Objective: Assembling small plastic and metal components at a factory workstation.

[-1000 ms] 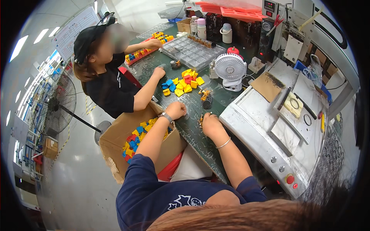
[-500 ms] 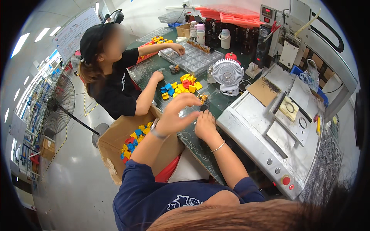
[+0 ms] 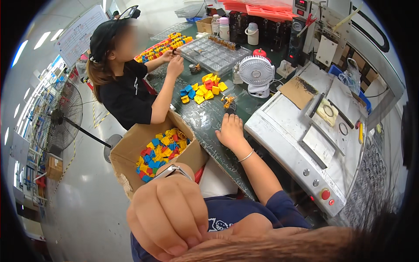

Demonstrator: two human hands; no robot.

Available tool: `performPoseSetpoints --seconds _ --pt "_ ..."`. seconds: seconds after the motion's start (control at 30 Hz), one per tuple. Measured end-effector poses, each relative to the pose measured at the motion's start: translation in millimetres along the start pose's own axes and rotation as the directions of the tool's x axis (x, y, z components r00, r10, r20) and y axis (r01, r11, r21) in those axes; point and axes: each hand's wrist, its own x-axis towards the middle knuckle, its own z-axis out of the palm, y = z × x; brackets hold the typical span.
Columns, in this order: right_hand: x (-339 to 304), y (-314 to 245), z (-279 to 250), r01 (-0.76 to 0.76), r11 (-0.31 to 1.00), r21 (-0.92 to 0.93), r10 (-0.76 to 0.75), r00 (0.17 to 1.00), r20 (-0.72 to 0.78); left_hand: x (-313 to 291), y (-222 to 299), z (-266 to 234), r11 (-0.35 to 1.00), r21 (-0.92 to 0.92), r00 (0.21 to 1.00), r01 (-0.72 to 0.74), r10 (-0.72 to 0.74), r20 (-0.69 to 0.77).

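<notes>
Right hand: my right hand (image 3: 230,131) lay palm down on the green bench (image 3: 205,118), fingers spread and flat, gripping nothing.
Clip: a small yellow and black clip (image 3: 228,103) sat on the bench just beyond my fingertips; I could not tell whether they touched it.
Left hand: my left hand (image 3: 168,216) was raised close to the camera, fingers curled into a loose fist; I could not tell if anything was inside it. A watch (image 3: 171,170) showed at the wrist.
Bracelet: a thin bracelet (image 3: 245,156) ringed my right wrist.
Loose pile: yellow, blue and red plastic pieces (image 3: 203,89) lay heaped on the bench beyond the clip, near the fan.
Fan: a small white desk fan (image 3: 256,73) stood upright, right of the pile.
Box: an open cardboard box (image 3: 131,146) stood left of the bench, below its edge, holding more pieces in the same colours.
Machine: a grey metal machine (image 3: 283,126) stood right of my hand, with a red button (image 3: 325,194) on its front.
Trays: clear compartment trays (image 3: 214,52) lay at the far end of the bench.
Co-worker: a person in a black shirt (image 3: 126,94) and black cap sat at the left side of the bench, both hands (image 3: 173,59) up near a row of coloured parts (image 3: 161,47).
Floor fan: a large fan (image 3: 59,115) stood on the floor at far left.
</notes>
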Motion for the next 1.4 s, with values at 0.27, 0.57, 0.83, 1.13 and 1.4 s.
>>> performPoseSetpoints --seconds 0.27,0.57,0.83,1.13,1.4 --pt "-2.6 2.0 -5.3 0.004 1.000 -0.003 -0.004 1.000 0.006 10.6 -34.0 9.9 0.984 -0.144 0.982 -0.108 0.082 -0.171" --pt "-10.7 0.3 -19.2 0.061 0.998 -0.017 -0.059 0.992 0.108 -117.9 -165.9 -117.1 0.005 0.644 0.418 0.765 -0.765 -0.490" --pt "-11.6 -12.4 -39.1 0.096 0.995 -0.018 -0.087 0.958 0.273 -270.3 -175.3 -160.9 -0.241 0.931 0.207 0.273 -0.931 -0.302" --pt "-14.4 -3.6 -50.7 0.072 0.997 -0.043 -0.056 0.955 0.291 -272.9 -195.3 -158.7 -0.079 0.997 0.260 0.016 -0.962 -0.080" --pt "-10.7 -16.8 -53.5 0.054 0.998 0.035 -0.059 0.980 0.191 -256.3 -174.0 -163.3 -0.226 0.964 0.172 0.139 -0.953 -0.248"
